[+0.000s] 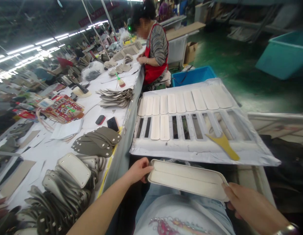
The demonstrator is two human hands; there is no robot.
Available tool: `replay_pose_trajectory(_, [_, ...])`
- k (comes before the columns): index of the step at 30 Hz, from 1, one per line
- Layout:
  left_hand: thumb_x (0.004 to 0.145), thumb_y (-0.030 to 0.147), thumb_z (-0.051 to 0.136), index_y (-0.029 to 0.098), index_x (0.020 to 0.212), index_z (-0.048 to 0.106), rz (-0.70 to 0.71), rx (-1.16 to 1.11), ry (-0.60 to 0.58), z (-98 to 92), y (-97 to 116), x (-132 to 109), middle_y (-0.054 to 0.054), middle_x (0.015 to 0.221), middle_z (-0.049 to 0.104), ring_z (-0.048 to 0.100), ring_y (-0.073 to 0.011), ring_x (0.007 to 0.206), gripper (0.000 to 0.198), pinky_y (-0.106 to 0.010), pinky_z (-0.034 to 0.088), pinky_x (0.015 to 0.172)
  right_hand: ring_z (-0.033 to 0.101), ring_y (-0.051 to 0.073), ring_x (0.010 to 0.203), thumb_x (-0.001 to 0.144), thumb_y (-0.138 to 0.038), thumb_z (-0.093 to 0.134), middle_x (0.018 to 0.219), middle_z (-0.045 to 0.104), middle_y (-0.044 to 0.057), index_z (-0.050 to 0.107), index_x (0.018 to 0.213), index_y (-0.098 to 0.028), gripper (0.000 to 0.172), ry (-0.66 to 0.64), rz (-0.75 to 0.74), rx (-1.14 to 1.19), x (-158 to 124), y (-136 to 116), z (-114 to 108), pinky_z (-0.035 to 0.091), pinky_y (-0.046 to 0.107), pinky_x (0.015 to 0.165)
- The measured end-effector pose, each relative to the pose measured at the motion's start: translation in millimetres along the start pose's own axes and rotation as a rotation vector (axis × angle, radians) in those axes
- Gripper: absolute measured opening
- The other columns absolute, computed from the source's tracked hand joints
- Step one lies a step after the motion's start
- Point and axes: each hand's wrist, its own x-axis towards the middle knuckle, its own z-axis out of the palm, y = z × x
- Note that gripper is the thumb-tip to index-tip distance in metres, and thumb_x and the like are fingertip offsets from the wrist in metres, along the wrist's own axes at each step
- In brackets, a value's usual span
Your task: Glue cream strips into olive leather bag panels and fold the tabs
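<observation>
A worker is gripping a long cream panel (pixel 188 179) by its ends, left hand (pixel 139 170) and right hand (pixel 249 205) each pinched on it, seemingly keeping it flat over the lap, just short of the near edge of the slotted board (pixel 190 151). A yellow scraper (pixel 224 145) is lying toward the board's near right corner, handy; no writing is proving legible.

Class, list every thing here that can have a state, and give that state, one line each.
left hand, gripping the left end of the cream piece.
right hand, gripping its right end.
cream piece, held roughly level between both hands.
slotted board, top row filled; lower row holds two strips, the rest look empty.
yellow tool, lying loose on the board.
phone, flat on the table, screen dark.
</observation>
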Motion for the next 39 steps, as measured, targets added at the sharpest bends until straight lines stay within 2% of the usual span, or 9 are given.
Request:
replay_pose_trajectory(4, [0.073, 0.047, 0.057, 0.020, 0.092, 0.043, 0.115, 0.455, 0.218, 6.2, 8, -8, 0.006, 0.062, 0.049, 0.054, -0.0138, 0.053, 0.036, -0.028, 0.049, 0.047, 0.060, 0.013, 0.047, 0.091, -0.030, 0.020, 0.066, 0.065, 0.009, 0.049, 0.069, -0.017, 0.038, -0.102, 0.221, 0.100, -12, -30, -13, 0.043, 0.022, 0.042])
replay_pose_trajectory(7, [0.077, 0.041, 0.057, 0.019, 0.114, 0.044, 0.538, 0.702, 0.469, 44.2, 22, -15, -0.008, 0.101, 0.057, 0.056, -0.0245, 0.093, 0.045, -0.045, 0.047, 0.084, 0.058, 0.011, 0.043, 0.090, -0.030, 0.023, 0.064, 0.065, 0.008, 0.049, 0.070, -0.016, 0.036, -0.060, 0.259, 0.123, -14, -35, -13, 0.038, 0.019, 0.038])
replay_pose_trajectory(10, [0.080, 0.033, 0.055, 0.024, 0.117, 0.047, 0.878, 0.858, 0.129, 104.2, 47, -22, -0.007, 0.126, 0.050, 0.047, -0.0256, 0.111, 0.039, -0.043, 0.039, 0.095, 0.056, 0.011, 0.040, 0.089, -0.030, 0.025, 0.062, 0.065, 0.007, 0.049, 0.069, -0.015, 0.035, -0.022, 0.284, 0.118, -16, -36, -12, 0.035, 0.018, 0.036])
replay_pose_trajectory(12, [0.078, 0.034, 0.058, 0.024, 0.124, 0.043, 0.923, 0.961, -0.100, 137.8, 64, -19, -0.005, 0.134, 0.045, 0.047, -0.0257, 0.109, 0.049, -0.040, 0.043, 0.090, 0.056, 0.010, 0.039, 0.089, -0.030, 0.026, 0.060, 0.065, 0.007, 0.050, 0.067, -0.015, 0.035, -0.020, 0.282, 0.120, -17, -37, -12, 0.035, 0.018, 0.036])
replay_pose_trajectory(14, [0.075, 0.035, 0.060, 0.021, 0.123, 0.045, 0.905, 1.044, -0.210, 156.2, 75, -11, -0.006, 0.133, 0.045, 0.048, -0.0263, 0.105, 0.052, -0.039, 0.045, 0.085, 0.055, 0.010, 0.038, 0.089, -0.030, 0.025, 0.059, 0.064, 0.006, 0.049, 0.065, -0.015, 0.036, -0.022, 0.277, 0.129, -16, -38, -12, 0.035, 0.018, 0.037])
replay_pose_trajectory(26, [0.071, 0.046, 0.062, 0.016, 0.114, 0.053, 0.893, 1.119, -0.312, 150.6, 80, 3, -0.009, 0.119, 0.053, 0.047, -0.0257, 0.097, 0.053, -0.035, 0.046, 0.077, 0.051, 0.010, 0.035, 0.089, -0.036, 0.028, 0.056, 0.063, 0.007, 0.047, 0.062, -0.016, 0.037, -0.065, 0.313, 0.216, -9, -43, -16, 0.037, 0.019, 0.035])
replay_pose_trajectory(30, [0.070, 0.048, 0.063, 0.016, 0.109, 0.056, 0.915, 1.110, -0.294, 151.6, 78, 5, -0.009, 0.119, 0.053, 0.048, -0.0259, 0.095, 0.052, -0.035, 0.046, 0.075, 0.055, 0.010, 0.039, 0.090, -0.046, 0.014, 0.058, 0.064, 0.008, 0.052, 0.063, -0.013, 0.057, -0.188, 0.383, 0.491, -7, -35, -22, 0.044, 0.020, 0.038])
replay_pose_trajectory(33, [0.069, 0.050, 0.063, 0.015, 0.109, 0.056, 0.918, 1.108, -0.289, 151.7, 77, 6, -0.009, 0.121, 0.053, 0.048, -0.0260, 0.094, 0.053, -0.035, 0.047, 0.074, 0.057, 0.010, 0.041, 0.090, -0.046, 0.019, 0.056, 0.062, 0.006, 0.052, 0.065, -0.013, 0.053, -0.224, 0.400, 0.708, -8, -28, -23, 0.044, 0.019, 0.039])
replay_pose_trajectory(39, [0.070, 0.050, 0.062, 0.015, 0.114, 0.054, 0.915, 1.114, -0.296, 151.9, 77, 6, -0.011, 0.124, 0.051, 0.048, -0.0266, 0.096, 0.057, -0.036, 0.046, 0.074, 0.057, 0.011, 0.041, 0.081, -0.034, 0.046, 0.055, 0.061, 0.002, 0.043, 0.064, -0.017, 0.024, -0.107, 0.276, 0.316, -8, -29, -14, 0.040, 0.016, 0.034])
